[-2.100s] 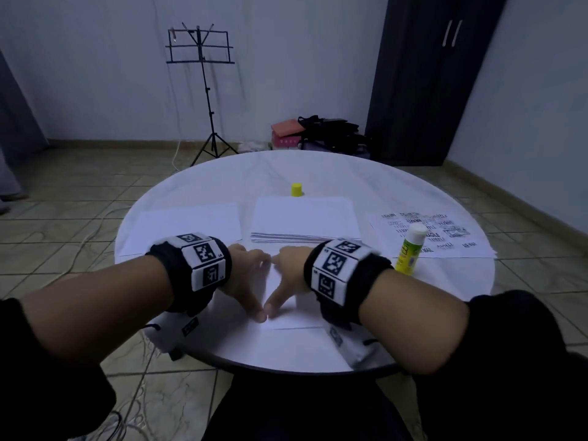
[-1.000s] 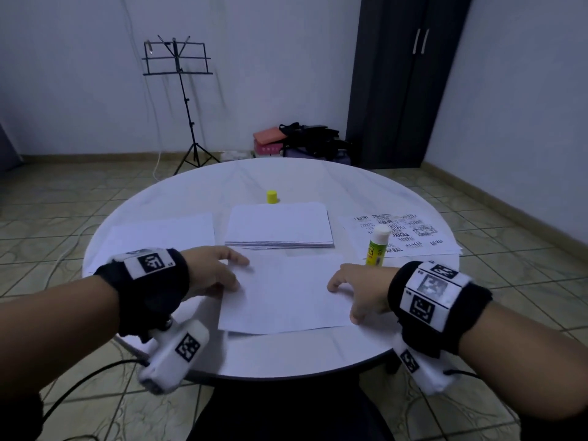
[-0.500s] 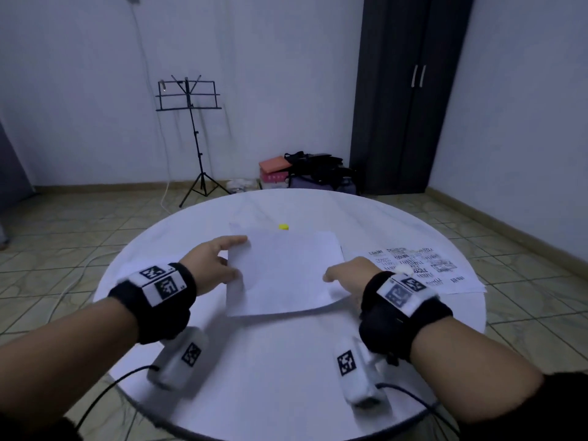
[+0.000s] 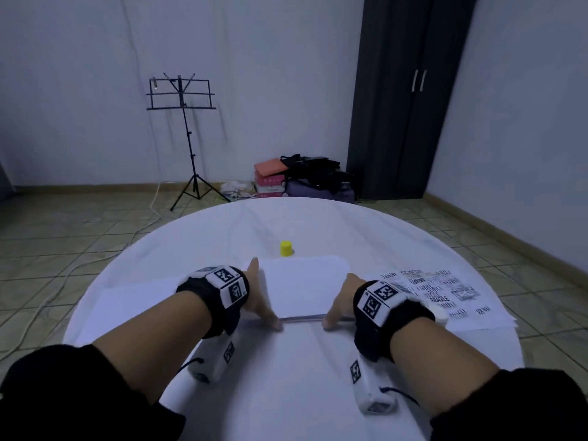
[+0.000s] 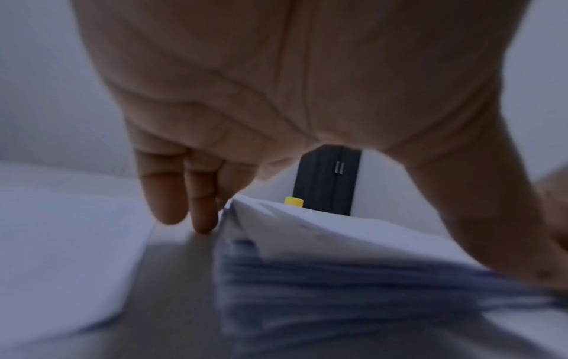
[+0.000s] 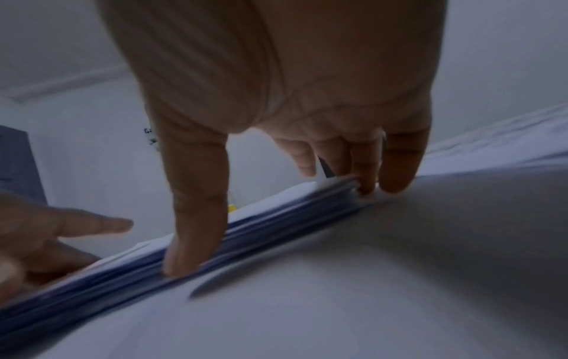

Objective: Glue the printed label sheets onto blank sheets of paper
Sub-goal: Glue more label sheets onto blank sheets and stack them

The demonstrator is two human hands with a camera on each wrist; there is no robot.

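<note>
Both hands are bracketing the stack [image 4: 302,286] of blank sheets at table [image 4: 286,393] centre. Left hand [image 4: 259,297] is lying along the stack's left edge, fingers straight and pressed together, thumb reaching round the near edge. Right hand [image 4: 340,300] is mirroring it on the right edge, fingers extended against the paper side, thumb on the near edge (the wrist views are blurred, but no curl round the sheets is showing). The label sheets [image 4: 445,294] are lying flat just right of the right wrist. One loose sheet [image 4: 136,300] is lying left of the stack. The yellow cap [image 4: 286,248] is standing just beyond the stack's far edge. The glue stick itself is not showing, probably hidden behind the right wrist.

Risks, as judged from here: the stack edges are looking fanned in the left wrist view, so a squeeze from both sides may be buckling the upper sheets instead of squaring them. The right wrist is hanging close to where the glue may be standing; a sideways move could be tipping it onto the label sheets.

Against half a second earlier: the hands were then holding a single sheet lifted above the table; now that sheet is lying on the stack and both hands are resting at its edges.
</note>
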